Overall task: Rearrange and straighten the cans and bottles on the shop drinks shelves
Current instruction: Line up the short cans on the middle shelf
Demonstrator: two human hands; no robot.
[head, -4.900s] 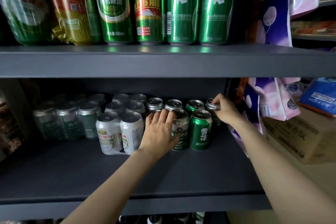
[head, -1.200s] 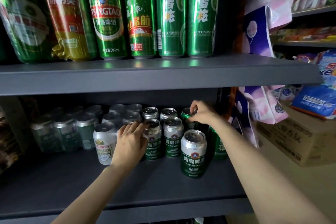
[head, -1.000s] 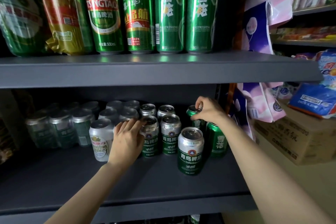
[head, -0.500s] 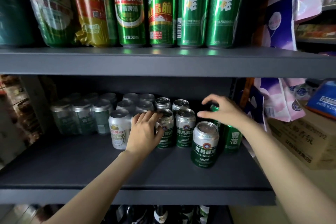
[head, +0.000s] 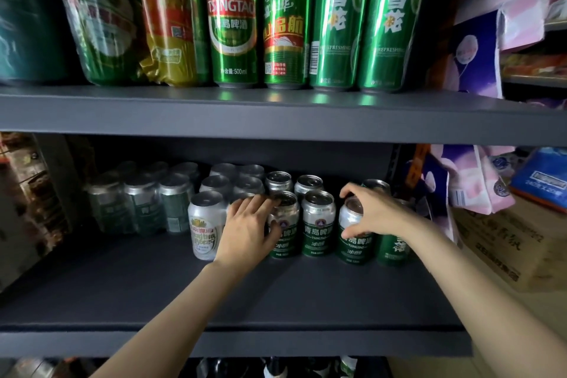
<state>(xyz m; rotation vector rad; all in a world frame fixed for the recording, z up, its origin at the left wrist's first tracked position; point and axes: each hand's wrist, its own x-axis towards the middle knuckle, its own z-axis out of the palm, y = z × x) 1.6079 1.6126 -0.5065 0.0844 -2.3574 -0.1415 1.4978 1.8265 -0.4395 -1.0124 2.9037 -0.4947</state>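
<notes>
The short green can (head: pixel 353 235) stood upright on the lower shelf (head: pixel 233 294), at the front of the row of cans and right of the middle. The right hand (head: pixel 372 214) gripped it from the right, its fingers curled over the silver top and the thumb pressed against the label. Just right of it, partly behind the wrist, stood a darker green can (head: pixel 395 247). To its left were two more green cans of the same kind: the middle one (head: pixel 317 224) stood free, and the left hand (head: pixel 250 228) held the next one (head: pixel 285 224), with the fingers lying nearly straight over its rim and the thumb curled round its side. A silver can (head: pixel 204 225) stood just beside that hand, on its left. Behind these stood further cans, and farther left, well apart in the shadow, a wrapped pack of cans (head: pixel 141 202). On the upper shelf (head: pixel 276 113) a line of tall green cans (head: pixel 234 17) stood upright, with wrapped packs to their left. A cardboard box (head: pixel 509 242) sat to the right of the shelves, with pink and purple bags (head: pixel 472 181) hanging above it.
</notes>
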